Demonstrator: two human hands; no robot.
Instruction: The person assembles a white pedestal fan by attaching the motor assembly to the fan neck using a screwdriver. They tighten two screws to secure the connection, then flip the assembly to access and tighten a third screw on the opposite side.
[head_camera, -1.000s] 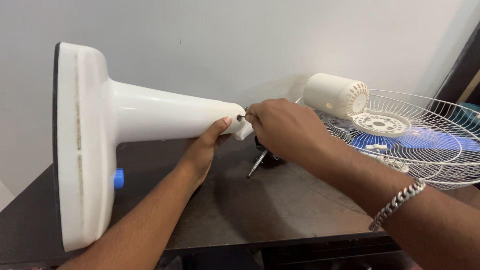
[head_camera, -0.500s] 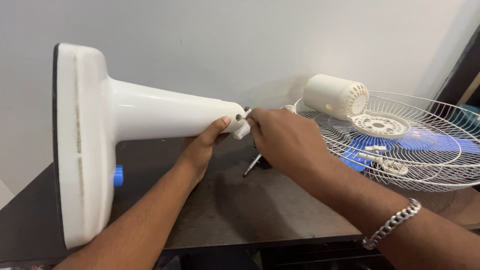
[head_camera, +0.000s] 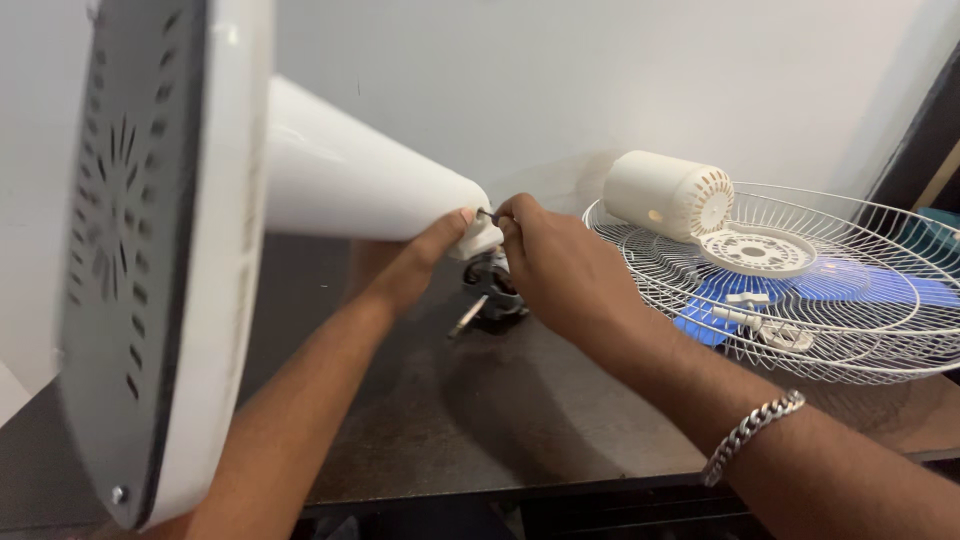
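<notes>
Two hands meet at the fan stand (head_camera: 340, 180): left hand (head_camera: 420, 265) cradling, right hand (head_camera: 555, 265) pinching a screw (head_camera: 484, 212), beside the grille (head_camera: 800, 290).

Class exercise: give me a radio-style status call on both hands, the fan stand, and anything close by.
Left hand grips fan stand neck, stand tipped off the table. Right hand pinches small screw at neck tip. Motor part directly below; wire grille at right.

Looks like a plain room at home, used for repair work: dark wooden table (head_camera: 480, 420) against a bare white wall (head_camera: 560, 70), dismantled fan grille (head_camera: 830, 300) at three o'clock.
</notes>
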